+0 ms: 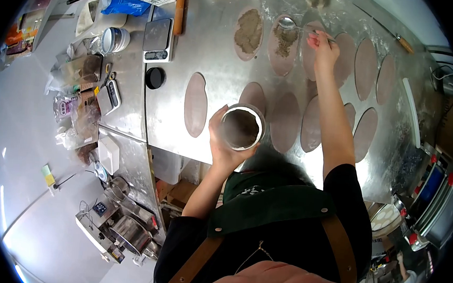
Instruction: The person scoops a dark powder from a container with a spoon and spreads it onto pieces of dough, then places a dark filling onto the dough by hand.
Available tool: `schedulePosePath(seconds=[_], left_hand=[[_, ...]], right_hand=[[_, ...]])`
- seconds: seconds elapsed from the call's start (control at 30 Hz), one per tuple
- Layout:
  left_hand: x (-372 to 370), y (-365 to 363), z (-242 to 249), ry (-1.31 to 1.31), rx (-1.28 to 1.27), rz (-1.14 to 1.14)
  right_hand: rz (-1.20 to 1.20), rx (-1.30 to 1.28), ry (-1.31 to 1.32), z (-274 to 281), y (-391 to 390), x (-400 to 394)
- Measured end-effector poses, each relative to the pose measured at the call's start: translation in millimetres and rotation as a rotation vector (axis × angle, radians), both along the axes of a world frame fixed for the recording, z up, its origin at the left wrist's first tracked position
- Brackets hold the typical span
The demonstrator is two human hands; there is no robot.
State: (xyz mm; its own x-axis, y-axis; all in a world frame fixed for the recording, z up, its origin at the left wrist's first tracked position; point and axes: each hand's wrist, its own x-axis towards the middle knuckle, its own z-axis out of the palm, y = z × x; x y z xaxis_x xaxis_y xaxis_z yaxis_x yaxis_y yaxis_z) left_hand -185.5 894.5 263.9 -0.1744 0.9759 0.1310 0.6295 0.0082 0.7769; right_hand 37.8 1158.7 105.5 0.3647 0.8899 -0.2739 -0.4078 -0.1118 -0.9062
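My left hand (225,151) is wrapped round an open tub (263,124) of dark brown filling (240,129), held near my body above the table's front edge. In my right hand (323,46) is the handle of a metal spoon (287,24). The spoon's bowl is over the upper part of a flat oval dough piece (282,67), which carries a patch of crumbly brown filling (284,43). To its left, another oval (248,53) is mostly covered with filling (249,31). Several bare purplish-brown ovals (365,69) lie in two rows; my right forearm hides parts of some.
On the steel table (174,102) are a digital scale (157,40), a black round lid (155,78), a rolling pin (179,9) and a long knife (402,43). A white strip (411,112) lies at the right edge. Scissors (109,72) and bags are at left.
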Motion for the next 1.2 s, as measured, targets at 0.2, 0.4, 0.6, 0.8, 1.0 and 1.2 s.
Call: schedulePosePath(seconds=[0.2,0.4,0.6,0.8,1.0,1.2], left_hand=[[1,0,0,-0.048,0.031,0.030],[-1,-3,-6,-0.058,0.031,0.025],[2,-2,-4,-0.062,0.028,0.017],[3,-3,-2,-0.084,0.011,0.028],[3,-4,-5,-0.085,0.028,0.028],[4,-4,-5,-0.076,0.001,0.032]], right_hand=[[0.060,0.029,-0.104,5,11,-10],[0.124,0.027,-0.092,4,-23,18],[0.246,0.041,-0.094,0,-47,38],[0.224,0.039,-0.072,-5,-24,31],[0.177,-0.019,-0.055,-6,-7,30],[0.064,0.000,0.026,-1,0,19]])
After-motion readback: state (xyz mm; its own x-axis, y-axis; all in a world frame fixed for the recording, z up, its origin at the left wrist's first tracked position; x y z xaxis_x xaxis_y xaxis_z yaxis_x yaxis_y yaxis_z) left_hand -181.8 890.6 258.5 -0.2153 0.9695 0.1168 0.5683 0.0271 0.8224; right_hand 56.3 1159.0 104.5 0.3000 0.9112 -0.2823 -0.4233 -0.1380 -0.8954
